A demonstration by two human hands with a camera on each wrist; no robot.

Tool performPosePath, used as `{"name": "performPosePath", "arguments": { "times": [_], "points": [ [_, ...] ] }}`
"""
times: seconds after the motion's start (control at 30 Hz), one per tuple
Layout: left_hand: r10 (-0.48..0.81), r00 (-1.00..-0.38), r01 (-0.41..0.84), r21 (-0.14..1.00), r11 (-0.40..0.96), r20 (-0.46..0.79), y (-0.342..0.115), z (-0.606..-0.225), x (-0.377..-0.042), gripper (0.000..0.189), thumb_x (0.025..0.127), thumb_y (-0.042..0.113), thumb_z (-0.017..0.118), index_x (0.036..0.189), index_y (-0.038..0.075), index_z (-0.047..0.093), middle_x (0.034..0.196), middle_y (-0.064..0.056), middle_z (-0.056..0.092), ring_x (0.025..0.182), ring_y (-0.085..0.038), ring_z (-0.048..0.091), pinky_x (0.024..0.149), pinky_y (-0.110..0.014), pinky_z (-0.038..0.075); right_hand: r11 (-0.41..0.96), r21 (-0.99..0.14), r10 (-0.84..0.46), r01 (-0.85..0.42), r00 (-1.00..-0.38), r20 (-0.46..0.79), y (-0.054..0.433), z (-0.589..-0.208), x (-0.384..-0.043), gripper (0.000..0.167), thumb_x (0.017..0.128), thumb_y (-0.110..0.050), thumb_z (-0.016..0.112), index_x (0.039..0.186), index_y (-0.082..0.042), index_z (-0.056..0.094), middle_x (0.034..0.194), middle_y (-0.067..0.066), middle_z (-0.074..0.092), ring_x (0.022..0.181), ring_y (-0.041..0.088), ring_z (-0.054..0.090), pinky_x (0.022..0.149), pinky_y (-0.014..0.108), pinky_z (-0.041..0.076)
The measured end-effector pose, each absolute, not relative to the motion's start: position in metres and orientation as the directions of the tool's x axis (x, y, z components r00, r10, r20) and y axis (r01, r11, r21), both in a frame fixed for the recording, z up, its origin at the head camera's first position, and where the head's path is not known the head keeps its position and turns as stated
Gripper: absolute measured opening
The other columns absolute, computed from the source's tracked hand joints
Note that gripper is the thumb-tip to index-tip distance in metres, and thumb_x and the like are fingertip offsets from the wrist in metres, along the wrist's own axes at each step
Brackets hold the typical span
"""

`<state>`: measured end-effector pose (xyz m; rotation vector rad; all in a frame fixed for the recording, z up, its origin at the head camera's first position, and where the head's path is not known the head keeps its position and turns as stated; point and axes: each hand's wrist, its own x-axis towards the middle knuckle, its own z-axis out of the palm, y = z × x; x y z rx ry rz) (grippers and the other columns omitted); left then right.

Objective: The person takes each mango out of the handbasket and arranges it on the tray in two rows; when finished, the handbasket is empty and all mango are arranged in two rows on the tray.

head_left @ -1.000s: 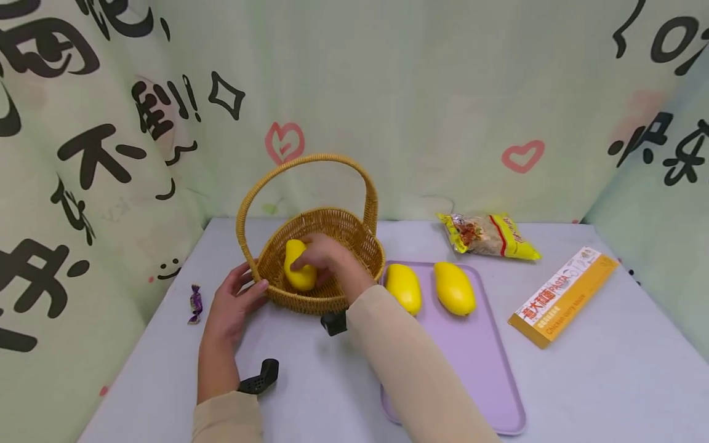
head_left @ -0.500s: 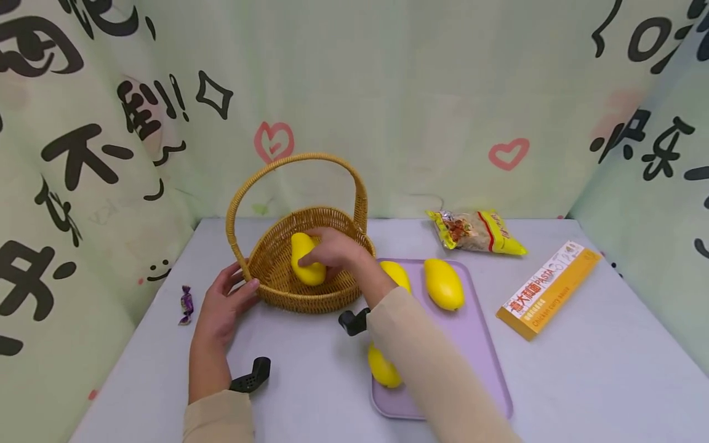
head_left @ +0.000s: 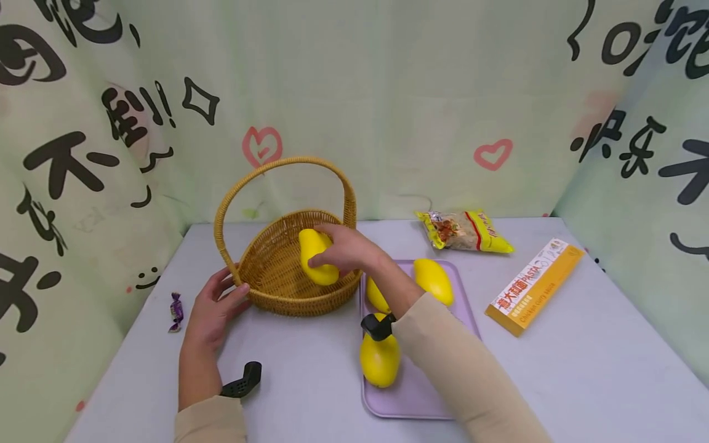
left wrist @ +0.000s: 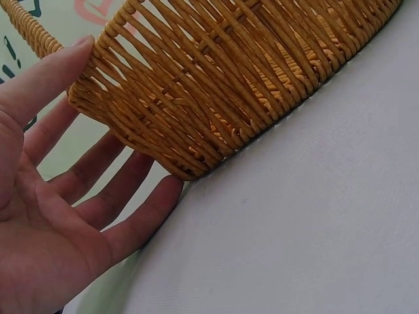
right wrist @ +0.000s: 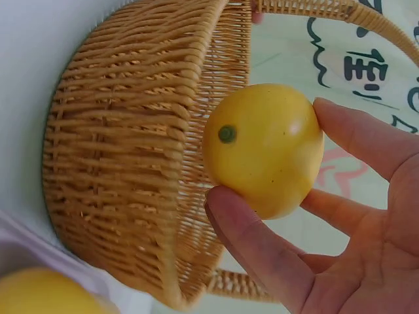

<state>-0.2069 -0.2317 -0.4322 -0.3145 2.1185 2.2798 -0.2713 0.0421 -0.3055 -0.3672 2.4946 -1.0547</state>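
My right hand (head_left: 346, 249) holds a yellow mango (head_left: 318, 258) between thumb and fingers, over the right part of the wicker basket (head_left: 271, 264). In the right wrist view the stem end of this mango (right wrist: 268, 150) faces the camera, with the basket's rim (right wrist: 186, 124) close by. At the basket's left side, near the foot of its tall handle (head_left: 221, 215), my left hand (head_left: 213, 314) grips the rim. The left wrist view shows the thumb (left wrist: 65, 65) on the rim and the other fingers against the outer wall.
A lilac tray (head_left: 410, 403) bears three more mangoes, including one near its front (head_left: 379, 357); my right sleeve crosses it. Behind stands a yellow snack bag (head_left: 465, 231). A pasta box (head_left: 534, 286) lies to the right, a purple wrapped candy (head_left: 176, 312) at the left.
My right hand has lifted the mango up and rightward from the basket's left interior. My left hand has stayed at the rim. The view has shifted right, and the front mango has come into sight.
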Motion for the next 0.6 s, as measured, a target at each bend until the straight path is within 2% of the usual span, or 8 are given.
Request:
{"name": "performPosePath", "arguments": {
  "times": [0.2, 0.37, 0.5, 0.6],
  "points": [
    [-0.120, -0.980, -0.153, 0.986, -0.065, -0.160, -0.233, -0.433, -0.206, 0.070, 0.100, 0.015, 0.070, 0.160, 0.017, 0.035, 0.155, -0.009, 0.038, 0.112, -0.001, 0.060, 0.097, -0.025, 0.059, 0.694, -0.710, -0.407, -0.123, -0.880, -0.245, 0.052, -0.298, -0.264, 0.081, 0.090, -0.028, 0.080, 0.160, -0.025, 0.039, 0.135, 0.010, 0.058, 0.089, 0.023, 0.061, 0.075, 0.036, 0.062],
    [-0.113, -0.979, -0.162, 0.985, -0.057, -0.168, -0.232, -0.433, -0.206, 0.071, 0.100, 0.017, 0.071, 0.161, 0.019, 0.035, 0.157, -0.009, 0.037, 0.113, -0.001, 0.059, 0.098, -0.026, 0.058, 0.699, -0.702, -0.411, -0.139, -0.881, -0.234, 0.060, -0.292, -0.257, 0.080, 0.091, -0.028, 0.080, 0.160, -0.027, 0.039, 0.134, 0.010, 0.058, 0.082, 0.022, 0.061, 0.074, 0.040, 0.062],
    [-0.115, -0.979, -0.161, 0.985, -0.068, -0.169, -0.232, -0.432, -0.207, 0.069, 0.100, 0.015, 0.070, 0.160, 0.019, 0.036, 0.157, -0.008, 0.037, 0.114, -0.002, 0.059, 0.098, -0.026, 0.059, 0.690, -0.708, -0.422, -0.153, -0.879, -0.221, 0.066, -0.286, -0.252, 0.080, 0.091, -0.028, 0.079, 0.160, -0.028, 0.039, 0.135, 0.010, 0.058, 0.082, 0.023, 0.062, 0.068, 0.036, 0.061],
    [-0.118, -0.977, -0.167, 0.983, -0.077, -0.175, -0.232, -0.432, -0.208, 0.068, 0.100, 0.014, 0.069, 0.160, 0.020, 0.037, 0.157, -0.007, 0.037, 0.115, -0.002, 0.058, 0.098, -0.026, 0.059, 0.685, -0.711, -0.428, -0.160, -0.878, -0.214, 0.071, -0.284, -0.250, 0.080, 0.091, -0.029, 0.079, 0.160, -0.028, 0.039, 0.137, 0.008, 0.058, 0.090, 0.023, 0.062, 0.066, 0.030, 0.059]
  ]
}}
